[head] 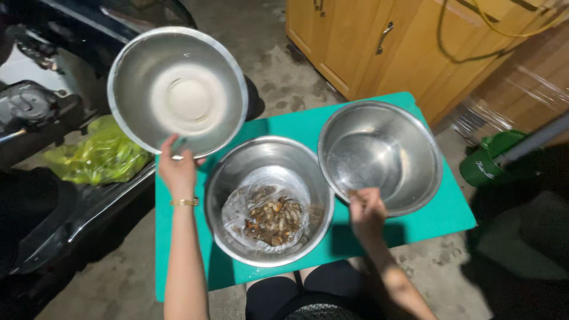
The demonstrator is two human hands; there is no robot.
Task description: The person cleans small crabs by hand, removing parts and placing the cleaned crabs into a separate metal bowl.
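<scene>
My left hand (176, 169) grips the near rim of an empty steel bowl (178, 89) and holds it tilted up above the left end of a small green table (438, 219). My right hand (366, 212) pinches the near rim of a second empty steel bowl (379, 155), which rests tilted on the table's right side. Between them sits a third steel bowl (269, 198) holding a clear plastic bag of brown shelled pieces (274, 220).
A yellow-green plastic bag (98, 155) lies on a dark scooter footboard (53, 207) at left. Wooden cabinets (379, 41) stand behind the table, and a green container (489, 163) sits at right. The floor is bare concrete.
</scene>
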